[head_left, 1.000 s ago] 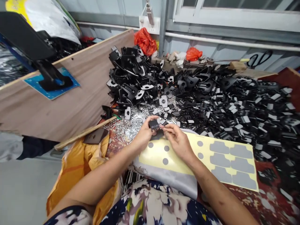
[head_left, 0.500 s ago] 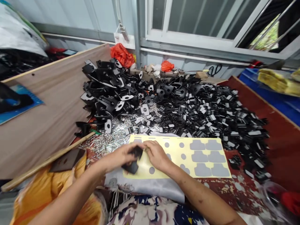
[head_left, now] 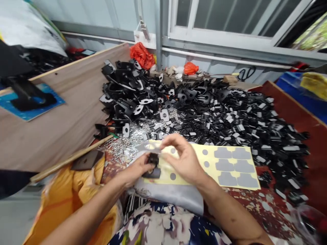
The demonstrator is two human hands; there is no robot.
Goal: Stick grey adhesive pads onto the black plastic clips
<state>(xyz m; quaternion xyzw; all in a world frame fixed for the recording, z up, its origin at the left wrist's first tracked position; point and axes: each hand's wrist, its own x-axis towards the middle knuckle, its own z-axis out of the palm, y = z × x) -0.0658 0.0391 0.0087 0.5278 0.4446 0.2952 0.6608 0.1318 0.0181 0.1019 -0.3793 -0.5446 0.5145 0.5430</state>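
My left hand (head_left: 139, 171) is closed around a black plastic clip (head_left: 154, 166), holding it over the left end of a yellow backing sheet. That sheet (head_left: 187, 178) carries grey stickers, round ones in the middle and larger shaped ones (head_left: 224, 165) at the right. Over the sheet, my right hand (head_left: 184, 160) is raised beside the clip, thumb and forefinger curled towards each other. Whatever lies between those fingertips is too small and blurred to make out. Under the sheet is a grey, shiny cushion-like surface (head_left: 176, 195).
Black plastic parts (head_left: 204, 109) form a large heap behind the sheet. Small silver metal pins (head_left: 127, 146) lie at its left. A wooden stick (head_left: 74, 158) leans by an orange sack (head_left: 61, 204). Wooden boards (head_left: 76, 102) flank the table. Black scissors (head_left: 247, 73) lie at the back.
The view has shifted, so the surroundings sit farther right. My right hand has turned and lifted, its fingers more arched. My left hand still holds the black clip, now steadier.
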